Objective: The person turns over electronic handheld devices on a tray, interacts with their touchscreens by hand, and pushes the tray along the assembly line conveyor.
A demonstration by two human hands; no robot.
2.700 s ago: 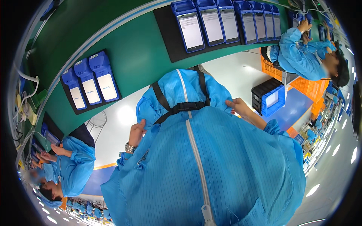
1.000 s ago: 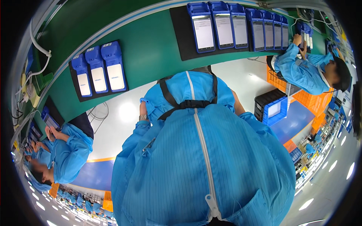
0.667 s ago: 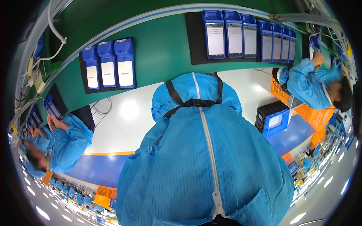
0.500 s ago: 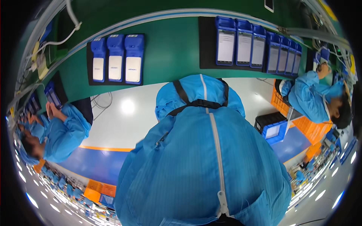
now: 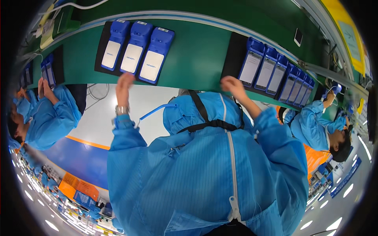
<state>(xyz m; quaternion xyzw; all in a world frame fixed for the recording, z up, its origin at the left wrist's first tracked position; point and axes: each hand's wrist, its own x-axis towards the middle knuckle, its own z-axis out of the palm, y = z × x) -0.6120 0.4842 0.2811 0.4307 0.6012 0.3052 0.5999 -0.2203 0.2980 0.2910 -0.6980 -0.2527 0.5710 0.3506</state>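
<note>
Both hands newly raised, empty, apart: left hand (image 5: 125,80) by blue terminals (image 5: 136,51), right hand (image 5: 232,84).

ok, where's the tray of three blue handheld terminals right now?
Head view, upper left: the tray of three blue handheld terminals lies on the green bench, just beyond the left hand, left of the fuller tray.

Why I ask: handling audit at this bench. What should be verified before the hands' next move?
1. Left hand free: ok, nothing in it, just below the three blue handheld terminals.
2. Right hand free: ok, at the edge of the right black mat.
3. Three terminals flat, screens up: ok.
4. Right row of terminals orderly: ok.
5. Fingers touching a terminal: cannot tell.
6. Co-workers clear: ok, off to the sides.
</note>
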